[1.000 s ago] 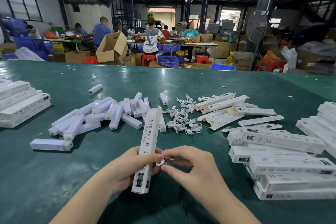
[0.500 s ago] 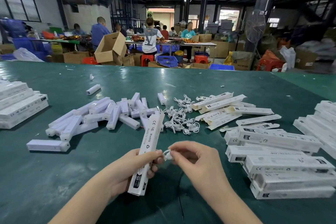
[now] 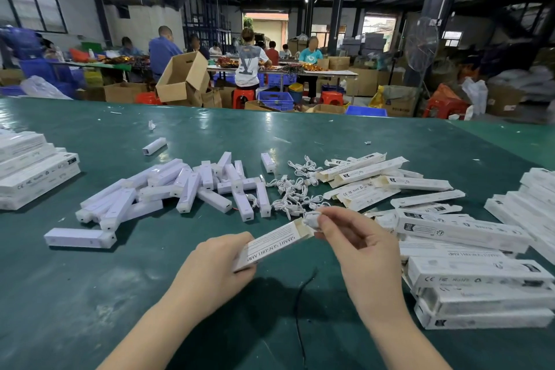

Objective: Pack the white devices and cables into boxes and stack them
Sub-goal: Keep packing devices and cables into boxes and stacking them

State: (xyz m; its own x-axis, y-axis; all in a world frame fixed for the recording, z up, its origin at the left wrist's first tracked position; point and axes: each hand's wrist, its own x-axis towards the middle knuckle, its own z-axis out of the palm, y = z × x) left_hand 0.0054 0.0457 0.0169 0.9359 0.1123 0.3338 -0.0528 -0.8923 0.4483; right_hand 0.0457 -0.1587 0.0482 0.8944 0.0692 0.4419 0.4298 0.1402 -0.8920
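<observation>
Left hand (image 3: 214, 267) is clamped on a long white printed cardboard box (image 3: 273, 245), while a coiled white cable (image 3: 310, 217) is pinched by the right hand (image 3: 360, 245) at the box's two o'clock open end.

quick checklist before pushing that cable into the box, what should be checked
1. Box gripped firmly: ok, left hand is wrapped around its lower end.
2. Box end open: ok, the flaps at the far end stand apart.
3. Cable bundled and held: ok, right hand pinches it at the fingertips.
4. Cable lined up with the opening: ok, it sits right at the mouth.
5. White device already inside: cannot tell, the interior is hidden.
6. Stack of packed boxes nearby for stacking: ok, on the right.
</observation>
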